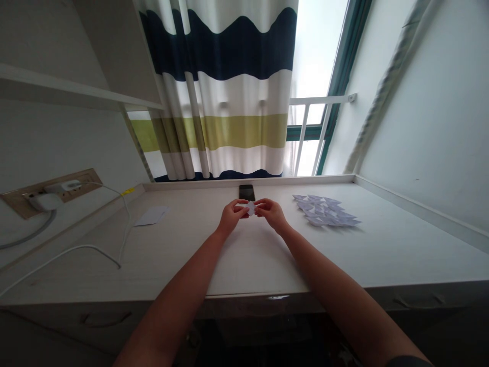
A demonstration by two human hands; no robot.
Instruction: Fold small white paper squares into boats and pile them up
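Note:
Between my two hands, above the middle of the desk, is a small piece of folded white paper (251,208). My left hand (231,214) pinches its left side, thumb and fingers closed on it. On the opposite side my right hand (270,211) grips the same paper with its fingertips. Just behind the hands lies a dark phone (246,192), its near end partly hidden by the fingers. To the right, several folded white paper pieces (324,210) with pointed ends lie in close rows on the desk.
The white desk (191,255) has a raised rim at the back and sides. Flat white paper (152,216) lies at the left. A white cable (95,246) runs over the desk's left part from a wall socket (53,193). A striped curtain (229,92) hangs behind.

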